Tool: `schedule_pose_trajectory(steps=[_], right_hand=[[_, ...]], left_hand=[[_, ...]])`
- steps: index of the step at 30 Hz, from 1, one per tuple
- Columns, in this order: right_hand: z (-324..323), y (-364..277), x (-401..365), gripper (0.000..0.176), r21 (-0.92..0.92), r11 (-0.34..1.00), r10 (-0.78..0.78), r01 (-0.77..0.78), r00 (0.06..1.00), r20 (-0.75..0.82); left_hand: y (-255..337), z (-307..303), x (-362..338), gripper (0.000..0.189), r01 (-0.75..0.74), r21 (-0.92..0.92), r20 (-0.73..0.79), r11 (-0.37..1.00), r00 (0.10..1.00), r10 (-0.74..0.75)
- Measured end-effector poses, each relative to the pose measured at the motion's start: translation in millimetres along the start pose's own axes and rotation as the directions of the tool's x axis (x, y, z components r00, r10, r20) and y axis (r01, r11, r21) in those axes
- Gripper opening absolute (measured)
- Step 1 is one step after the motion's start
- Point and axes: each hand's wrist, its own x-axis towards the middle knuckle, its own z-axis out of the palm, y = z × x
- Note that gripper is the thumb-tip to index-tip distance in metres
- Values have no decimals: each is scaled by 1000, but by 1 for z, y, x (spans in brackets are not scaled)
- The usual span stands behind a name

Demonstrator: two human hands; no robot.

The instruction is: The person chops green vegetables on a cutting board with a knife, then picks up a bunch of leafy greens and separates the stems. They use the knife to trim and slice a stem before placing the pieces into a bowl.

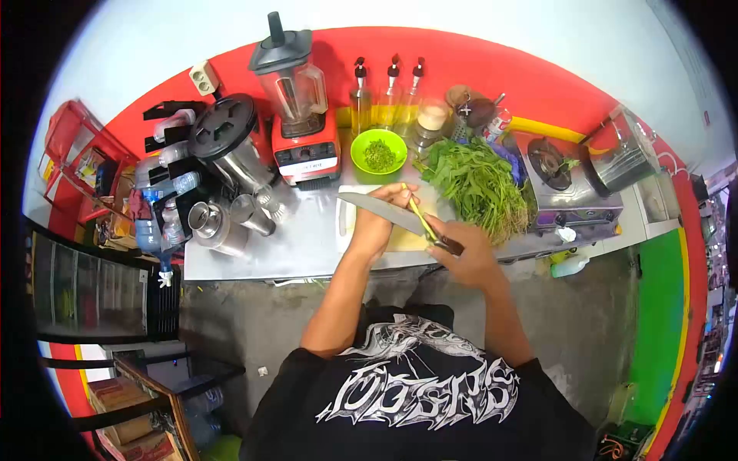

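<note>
My right hand (465, 250) is closed round the dark handle of a large knife (388, 210), whose blade points to the left. Between my two hands runs a thin yellow-green stalk (416, 209), crossing the blade. My left hand (382, 211) pinches the stalk's upper end, behind the blade. Under both hands lies a pale cutting board (346, 240). Just behind it, a green bowl (360, 163) holds chopped green pieces (380, 155). A big heap of leafy greens (477, 180) with long stems lies right of the board.
A red blender (307, 160), a steel container (237, 154) and metal cups (254, 215) stand at the left. Three bottles (388, 104) line the wall. On the right are a gas stove (573, 198) and a large pot (621, 157). The counter's front edge (307, 275) is near me.
</note>
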Motion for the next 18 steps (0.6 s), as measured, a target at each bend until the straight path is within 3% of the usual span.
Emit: schedule_pose_trajectory(steps=[3, 14, 16, 18], right_hand=[[-5, -2, -2, 63, -132, 988, -73, 81, 995, 68], [-2, 2, -3, 61, -38, 998, -40, 41, 998, 42], [-2, 4, -1, 61, -35, 999, -34, 35, 999, 41], [1, 11, 0, 61, -81, 987, -140, 140, 990, 8]], left_hand=[[-5, -2, 3, 21, 8, -8, 37, 1000, 999, -7], [-12, -4, -1, 20, 23, -40, 138, 999, 990, -18], [-5, -2, -3, 23, 106, -80, 129, 991, 987, -95], [0, 0, -4, 27, 101, -54, 123, 993, 988, -93]])
